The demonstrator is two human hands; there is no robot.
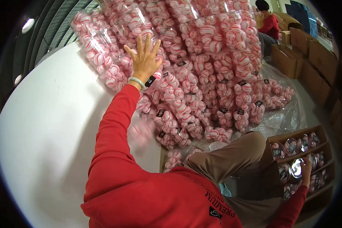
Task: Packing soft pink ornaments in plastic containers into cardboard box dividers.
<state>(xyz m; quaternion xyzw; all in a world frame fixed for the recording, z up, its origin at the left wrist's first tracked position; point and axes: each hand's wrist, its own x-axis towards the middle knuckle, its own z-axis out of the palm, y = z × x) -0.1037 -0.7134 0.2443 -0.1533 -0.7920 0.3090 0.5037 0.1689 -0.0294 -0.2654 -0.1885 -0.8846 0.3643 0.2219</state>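
Observation:
My left hand [145,60], fingers spread wide, rests against a tall stack of clear plastic tubes [209,36] filled with red-and-white swirled balls. Many of these tubes carry small black labels. A pinkish tube [141,132], smeared by motion, is below my left forearm and beside the white panel. Down at the right, my right hand [306,171] is closed at the shiny round end of a clear tube [296,168] in an open cardboard box [270,167]. Its fingertips are partly hidden. More tubes of swirled balls stand in rows in that box, between cardboard dividers.
A large white panel [38,114] spans the left side. Clear plastic sheeting [285,123] lies under the heap. Open brown cartons [315,62] line the far right, where another person [269,26] in red sits. My bent knee [250,146] is between heap and box.

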